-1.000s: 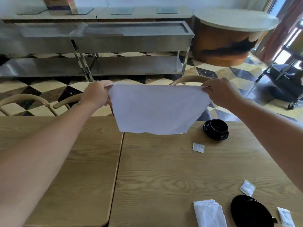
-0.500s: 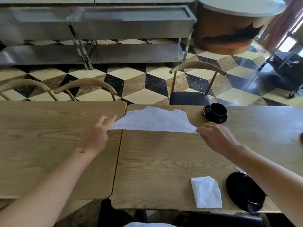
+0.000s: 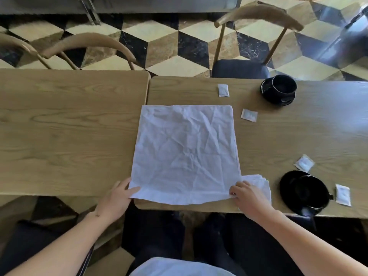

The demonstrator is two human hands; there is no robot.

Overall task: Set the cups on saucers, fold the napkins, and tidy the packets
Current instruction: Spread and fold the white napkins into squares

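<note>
A white napkin (image 3: 185,152) lies spread flat and creased on the right wooden table (image 3: 288,136). My left hand (image 3: 116,198) pinches its near left corner and my right hand (image 3: 250,198) pinches its near right corner, at the table's front edge. A folded white napkin (image 3: 260,183) lies partly under my right hand. A black cup sits on its saucer (image 3: 278,90) at the far right. Another black cup on a saucer (image 3: 304,192) stands near right. Several white packets lie scattered: packet (image 3: 223,90), packet (image 3: 249,114), packet (image 3: 304,163), packet (image 3: 343,194).
A second wooden table (image 3: 69,126) adjoins on the left with a narrow gap. Wooden chairs (image 3: 256,16) stand along the far side on a chequered floor. My legs and a dark seat show below the front edge.
The napkin, held up in the air a second ago, was laid down and pulled toward me. It now lies flat, and both hands have drawn back to its near corners.
</note>
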